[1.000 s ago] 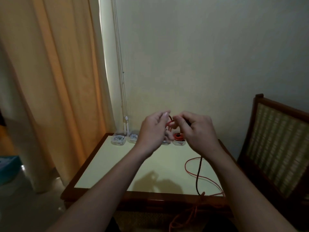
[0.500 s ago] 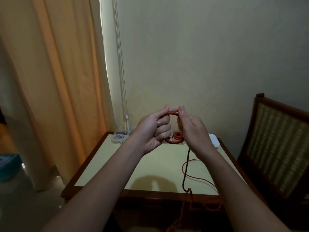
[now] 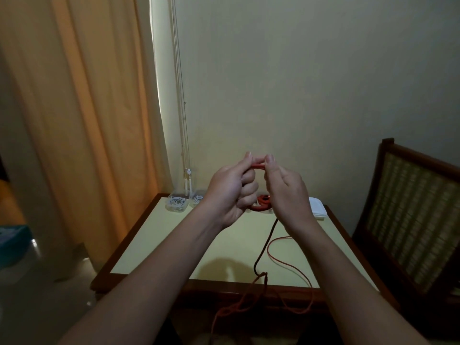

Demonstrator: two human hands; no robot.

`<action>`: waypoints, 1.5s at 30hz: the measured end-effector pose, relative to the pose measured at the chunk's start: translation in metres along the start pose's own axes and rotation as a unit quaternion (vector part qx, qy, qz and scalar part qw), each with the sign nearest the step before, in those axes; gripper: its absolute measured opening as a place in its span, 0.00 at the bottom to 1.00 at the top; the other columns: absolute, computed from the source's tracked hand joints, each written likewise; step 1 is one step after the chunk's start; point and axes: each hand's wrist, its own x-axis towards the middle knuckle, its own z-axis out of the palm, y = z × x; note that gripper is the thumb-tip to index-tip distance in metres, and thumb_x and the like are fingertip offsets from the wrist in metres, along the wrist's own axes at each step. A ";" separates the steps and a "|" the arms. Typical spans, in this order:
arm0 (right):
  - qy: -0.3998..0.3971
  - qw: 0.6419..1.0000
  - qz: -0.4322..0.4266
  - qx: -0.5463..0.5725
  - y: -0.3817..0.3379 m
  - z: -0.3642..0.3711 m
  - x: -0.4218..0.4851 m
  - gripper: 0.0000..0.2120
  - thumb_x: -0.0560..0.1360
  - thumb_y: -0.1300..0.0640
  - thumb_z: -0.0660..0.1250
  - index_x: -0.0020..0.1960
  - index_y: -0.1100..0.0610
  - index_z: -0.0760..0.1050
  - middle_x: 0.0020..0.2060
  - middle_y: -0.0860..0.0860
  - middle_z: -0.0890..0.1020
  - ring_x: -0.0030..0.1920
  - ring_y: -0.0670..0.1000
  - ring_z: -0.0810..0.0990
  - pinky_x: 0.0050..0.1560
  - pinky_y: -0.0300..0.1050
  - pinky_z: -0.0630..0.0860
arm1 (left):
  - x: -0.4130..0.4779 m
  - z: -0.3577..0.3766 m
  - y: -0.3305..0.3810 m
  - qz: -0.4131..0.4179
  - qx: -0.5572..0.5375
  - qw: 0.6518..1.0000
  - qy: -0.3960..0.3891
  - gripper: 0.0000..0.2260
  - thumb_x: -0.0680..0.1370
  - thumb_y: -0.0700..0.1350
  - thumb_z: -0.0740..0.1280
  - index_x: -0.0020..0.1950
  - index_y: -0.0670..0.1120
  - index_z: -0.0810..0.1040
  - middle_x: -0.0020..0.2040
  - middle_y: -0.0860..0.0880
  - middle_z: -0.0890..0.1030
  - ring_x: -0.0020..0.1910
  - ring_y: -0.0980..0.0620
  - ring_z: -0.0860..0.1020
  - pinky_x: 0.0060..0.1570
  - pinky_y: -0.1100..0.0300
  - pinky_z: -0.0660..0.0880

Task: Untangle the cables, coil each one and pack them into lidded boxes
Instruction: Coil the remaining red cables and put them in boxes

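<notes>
Newly arched thin red cable (image 3: 257,166), tight in fingers (image 3: 249,158) of left hand (image 3: 229,192) and right hand (image 3: 286,192).

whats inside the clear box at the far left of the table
A coiled white cable shows through the clear box. Whether a lid is on it is too dim to tell. The next box also holds white cable, partly covered by the left hand.

Both hands raised together, left hand (image 3: 230,192) and right hand (image 3: 286,192) seemingly pinching
</notes>
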 end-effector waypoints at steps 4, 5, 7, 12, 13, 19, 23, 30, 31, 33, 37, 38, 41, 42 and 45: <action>-0.029 0.999 0.022 0.003 0.004 -0.010 0.002 0.25 0.83 0.41 0.59 0.37 0.57 0.77 0.26 0.48 0.66 0.27 0.47 0.64 0.30 0.43 0.60 | 0.002 -0.009 0.013 -0.016 -0.026 1.000 0.000 0.12 0.85 0.48 0.57 0.54 0.43 0.78 0.24 0.55 0.57 0.18 0.61 0.55 0.15 0.68 0.49; -0.032 0.999 0.029 -0.003 0.005 -0.016 0.003 0.25 0.82 0.41 0.61 0.39 0.60 0.77 0.27 0.50 0.66 0.27 0.47 0.64 0.29 0.42 0.60 | 0.003 -0.014 0.019 -0.022 -0.044 0.999 0.002 0.12 0.85 0.48 0.57 0.53 0.43 0.77 0.24 0.55 0.57 0.17 0.61 0.55 0.14 0.68 0.49; -0.039 0.998 0.046 0.000 0.010 -0.031 0.006 0.20 0.81 0.44 0.64 0.43 0.60 0.79 0.29 0.50 0.68 0.27 0.45 0.64 0.27 0.38 0.63 | 0.007 -0.026 0.034 -0.028 -0.081 0.996 0.014 0.12 0.85 0.48 0.56 0.52 0.44 0.77 0.22 0.55 0.58 0.16 0.61 0.56 0.13 0.68 0.49; -0.026 0.998 0.056 -0.031 0.027 -0.069 0.013 0.11 0.80 0.51 0.68 0.48 0.59 0.80 0.35 0.51 0.75 0.29 0.38 0.70 0.29 0.29 0.67 | 0.013 -0.057 0.065 -0.026 -0.182 0.981 0.057 0.12 0.84 0.46 0.57 0.50 0.44 0.78 0.20 0.54 0.59 0.14 0.57 0.57 0.12 0.63 0.53; -0.014 0.997 0.054 -0.045 0.032 -0.073 0.014 0.09 0.79 0.51 0.69 0.47 0.57 0.80 0.36 0.51 0.76 0.31 0.39 0.72 0.31 0.30 0.69 | 0.013 -0.061 0.069 -0.020 -0.198 0.977 0.073 0.11 0.83 0.45 0.59 0.49 0.44 0.79 0.20 0.54 0.60 0.14 0.56 0.57 0.12 0.63 0.54; -0.032 0.973 -0.018 -0.227 0.044 -0.069 0.014 0.09 0.77 0.50 0.71 0.41 0.53 0.80 0.30 0.44 0.77 0.30 0.41 0.74 0.33 0.38 0.69 | 0.019 -0.063 0.067 0.042 -0.218 0.961 0.167 0.07 0.82 0.40 0.59 0.54 0.43 0.76 0.25 0.54 0.63 0.18 0.58 0.58 0.17 0.66 0.54; -0.071 0.938 -0.147 -0.305 0.036 -0.052 0.008 0.13 0.79 0.50 0.68 0.38 0.54 0.79 0.30 0.45 0.78 0.34 0.50 0.75 0.36 0.45 0.64 | 0.021 -0.052 0.055 0.138 -0.021 0.972 0.191 0.10 0.84 0.40 0.60 0.62 0.39 0.76 0.30 0.51 0.72 0.22 0.58 0.62 0.21 0.66 0.59; -0.066 0.953 -0.194 -0.225 0.014 -0.028 0.009 0.17 0.80 0.47 0.61 0.35 0.52 0.75 0.25 0.46 0.73 0.31 0.48 0.72 0.32 0.36 0.62 | 0.011 -0.022 0.019 0.199 0.339 0.916 0.083 0.10 0.85 0.41 0.58 0.63 0.43 0.76 0.39 0.44 0.81 0.32 0.51 0.80 0.33 0.59 0.78; -0.057 0.956 -0.191 -0.214 0.010 -0.027 0.009 0.17 0.80 0.48 0.62 0.35 0.51 0.75 0.24 0.45 0.72 0.30 0.47 0.71 0.32 0.33 0.63 | 0.009 -0.018 0.016 0.191 0.349 0.915 0.063 0.10 0.85 0.40 0.58 0.63 0.42 0.76 0.38 0.44 0.81 0.31 0.50 0.79 0.33 0.59 0.79; -0.037 0.966 -0.177 -0.184 0.005 -0.025 0.010 0.16 0.81 0.49 0.63 0.35 0.49 0.74 0.22 0.43 0.72 0.28 0.44 0.71 0.31 0.30 0.63 | 0.005 -0.013 0.012 0.166 0.368 0.914 0.038 0.11 0.85 0.41 0.58 0.63 0.42 0.77 0.35 0.47 0.78 0.26 0.52 0.75 0.27 0.62 0.73; -0.014 0.984 -0.130 -0.124 0.002 -0.024 0.008 0.17 0.81 0.49 0.67 0.36 0.56 0.78 0.24 0.48 0.72 0.26 0.44 0.67 0.29 0.35 0.61 | 0.002 -0.009 0.012 0.068 0.335 0.940 0.004 0.11 0.85 0.44 0.58 0.56 0.42 0.80 0.28 0.54 0.68 0.25 0.56 0.61 0.25 0.63 0.57; -0.006 0.987 -0.114 -0.112 0.001 -0.023 0.008 0.17 0.80 0.48 0.68 0.38 0.57 0.78 0.25 0.49 0.72 0.27 0.43 0.66 0.30 0.37 0.62 | 0.001 -0.007 0.013 0.047 0.307 0.951 -0.007 0.11 0.85 0.44 0.59 0.52 0.43 0.79 0.27 0.54 0.66 0.24 0.57 0.59 0.26 0.62 0.54; 0.014 0.994 -0.047 -0.097 -0.002 -0.019 0.008 0.18 0.81 0.44 0.65 0.43 0.58 0.76 0.30 0.48 0.75 0.29 0.43 0.69 0.31 0.37 0.65 | 0.002 -0.006 0.016 0.008 0.208 0.978 -0.025 0.10 0.84 0.45 0.61 0.43 0.47 0.74 0.26 0.55 0.59 0.22 0.59 0.55 0.22 0.64 0.50; 0.008 0.995 -0.029 -0.098 -0.002 -0.018 0.008 0.18 0.82 0.42 0.62 0.45 0.56 0.77 0.33 0.48 0.78 0.32 0.43 0.73 0.34 0.39 0.68 | 0.002 -0.006 0.018 -0.005 0.170 0.985 -0.030 0.08 0.83 0.45 0.62 0.44 0.47 0.76 0.25 0.55 0.57 0.21 0.59 0.54 0.21 0.65 0.49; -0.043 0.996 -0.010 -0.073 -0.002 -0.016 0.006 0.18 0.84 0.40 0.54 0.48 0.42 0.81 0.41 0.45 0.83 0.42 0.45 0.79 0.44 0.43 0.74 | 0.003 -0.007 0.022 -0.038 0.073 0.995 -0.050 0.08 0.81 0.45 0.64 0.49 0.44 0.80 0.25 0.55 0.56 0.19 0.61 0.54 0.18 0.67 0.49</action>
